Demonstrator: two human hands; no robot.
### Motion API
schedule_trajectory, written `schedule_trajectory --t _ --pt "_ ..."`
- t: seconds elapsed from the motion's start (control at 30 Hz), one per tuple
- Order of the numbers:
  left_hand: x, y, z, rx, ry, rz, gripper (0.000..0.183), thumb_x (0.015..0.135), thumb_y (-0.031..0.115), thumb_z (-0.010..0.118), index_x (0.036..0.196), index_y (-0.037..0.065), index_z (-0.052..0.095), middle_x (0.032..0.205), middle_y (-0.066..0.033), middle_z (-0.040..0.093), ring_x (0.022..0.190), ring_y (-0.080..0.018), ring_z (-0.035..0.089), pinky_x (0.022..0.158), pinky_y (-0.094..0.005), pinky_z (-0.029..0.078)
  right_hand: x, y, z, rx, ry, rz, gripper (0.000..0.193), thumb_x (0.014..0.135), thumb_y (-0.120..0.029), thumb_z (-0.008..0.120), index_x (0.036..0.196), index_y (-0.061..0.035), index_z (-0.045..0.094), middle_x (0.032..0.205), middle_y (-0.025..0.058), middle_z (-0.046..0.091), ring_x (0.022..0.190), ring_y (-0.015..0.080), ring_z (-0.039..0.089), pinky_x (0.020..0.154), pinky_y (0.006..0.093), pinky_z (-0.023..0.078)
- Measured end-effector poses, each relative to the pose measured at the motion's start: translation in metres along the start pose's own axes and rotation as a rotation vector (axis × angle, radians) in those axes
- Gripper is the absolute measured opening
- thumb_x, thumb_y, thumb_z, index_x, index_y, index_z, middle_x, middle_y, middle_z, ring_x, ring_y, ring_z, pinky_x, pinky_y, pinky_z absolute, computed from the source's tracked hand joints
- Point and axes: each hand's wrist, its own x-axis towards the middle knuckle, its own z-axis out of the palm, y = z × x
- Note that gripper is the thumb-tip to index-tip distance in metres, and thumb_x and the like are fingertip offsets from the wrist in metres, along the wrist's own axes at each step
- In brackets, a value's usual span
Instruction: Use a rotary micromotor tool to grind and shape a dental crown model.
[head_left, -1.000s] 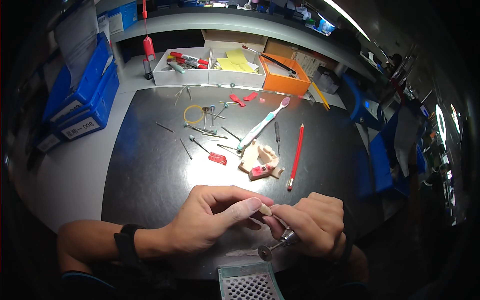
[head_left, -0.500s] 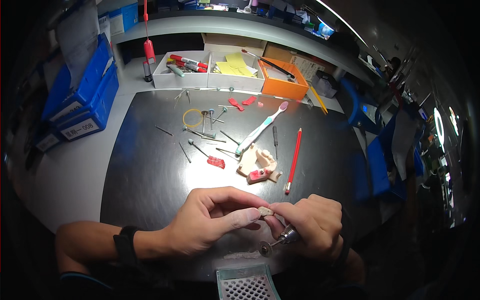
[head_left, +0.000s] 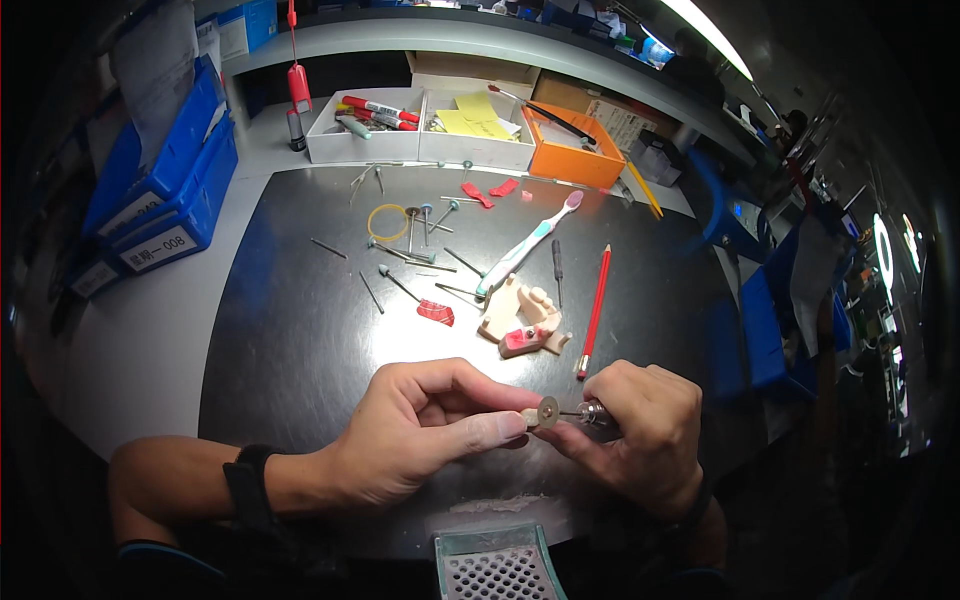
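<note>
Between the thumb and fingers of my left hand is a small off-white dental crown, mostly hidden by the fingertips and a disc. My right hand is closed round a metal rotary handpiece, whose shank points left. Its round, flat grinding disc stands at the crown; whether they touch I cannot tell. My right thumb reaches toward the left fingertips. Just beyond the hands lies a cream dental model with a red-marked block at its front.
A red pencil, a toothbrush and several rotary burs lie on the dark bench mat. White boxes and an orange box line the back. Blue bins stand left. A perforated tray is at the near edge.
My right hand has turned the handpiece and raised it, bringing the disc from below the hands up to the crown. My left hand keeps its pinch. The view has shifted slightly.
</note>
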Motion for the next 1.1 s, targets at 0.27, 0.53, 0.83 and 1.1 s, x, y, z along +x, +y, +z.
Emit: schedule_trajectory --t 0.27,0.53,0.83,1.1 --pt "0.0005 -0.0007 -0.0011 0.001 -0.019 0.032 0.023 0.091 0.002 0.068 0.113 -0.003 0.065 0.111 -0.0121 0.069 0.099 -0.0123 0.067 0.091 -0.025 0.054 0.0008 0.0006 0.0024 0.031 0.018 -0.019 0.039 0.068 -0.032 0.086 0.07 -0.0071 0.056 0.06 0.0062 0.053 0.049 0.0244 0.052 0.047 0.0355 0.037" --pt "0.0006 0.0004 -0.0004 -0.008 -0.005 0.003 0.022 0.092 0.003 0.068 0.113 -0.003 0.064 0.112 -0.013 0.069 0.099 -0.0123 0.067 0.089 -0.0246 0.054 0.0005 0.0003 0.0007 0.008 0.045 -0.013 0.043 0.068 -0.037 0.086 0.071 -0.0073 0.054 0.062 0.0065 0.053 0.049 0.0238 0.053 0.047 0.0347 0.039" --pt "0.0002 0.0037 0.0025 0.038 0.046 -0.029 0.016 0.091 -0.006 0.061 0.107 -0.006 0.059 0.113 -0.0248 0.066 0.109 -0.0279 0.066 0.097 -0.0378 0.056 0.0022 0.0014 0.0058 -0.005 0.062 -0.046 0.049 0.074 -0.046 0.08 0.066 -0.0098 0.049 0.058 0.0052 0.047 0.046 0.0227 0.051 0.045 0.0347 0.039" --pt "0.0001 0.0045 0.0031 0.042 0.03 -0.016 0.016 0.091 -0.007 0.061 0.106 -0.006 0.059 0.113 -0.0258 0.066 0.111 -0.0297 0.066 0.098 -0.0389 0.055 0.0023 0.0023 0.005 0.008 0.06 -0.039 0.047 0.075 -0.045 0.079 0.068 -0.0095 0.05 0.058 0.0055 0.048 0.046 0.023 0.052 0.045 0.0351 0.04"
